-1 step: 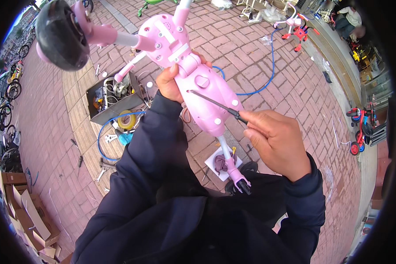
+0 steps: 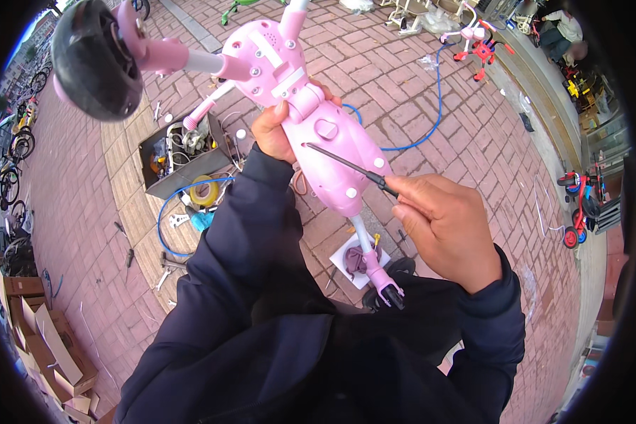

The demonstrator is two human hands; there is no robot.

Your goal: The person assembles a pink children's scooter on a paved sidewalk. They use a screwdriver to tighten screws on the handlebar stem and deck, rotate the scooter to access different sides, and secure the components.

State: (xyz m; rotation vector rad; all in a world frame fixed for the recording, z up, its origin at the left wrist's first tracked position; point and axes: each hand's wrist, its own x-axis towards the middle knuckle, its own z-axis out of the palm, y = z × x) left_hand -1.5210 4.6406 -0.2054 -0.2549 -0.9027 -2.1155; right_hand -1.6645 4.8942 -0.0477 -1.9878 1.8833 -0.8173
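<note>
My left hand (image 2: 270, 131) is wrapped round the middle of a pink child's ride-on frame (image 2: 332, 152), thumb on the near side and fingertips on the far side. The frame is tilted, with screws and white round caps showing on its surface. A large black wheel (image 2: 95, 63) sits at its upper left end, and a pink fork (image 2: 385, 283) at its lower end. In my right hand (image 2: 442, 226) is a screwdriver (image 2: 346, 162) with a dark shaft, held by its handle. Its tip is at a small hole in the pink body.
Left of my arm stands a grey toolbox (image 2: 184, 173) full of parts, with a yellow tape roll (image 2: 205, 192) and spanners (image 2: 164, 277) beside it. A blue hose (image 2: 438, 92) crosses the brick paving. Cardboard boxes (image 2: 49, 339) lie lower left. Small ride-ons (image 2: 578, 205) stand at right.
The large black wheel end has dipped slightly down and left. Both hands keep their grips, and the screwdriver tip stays at the hole.
</note>
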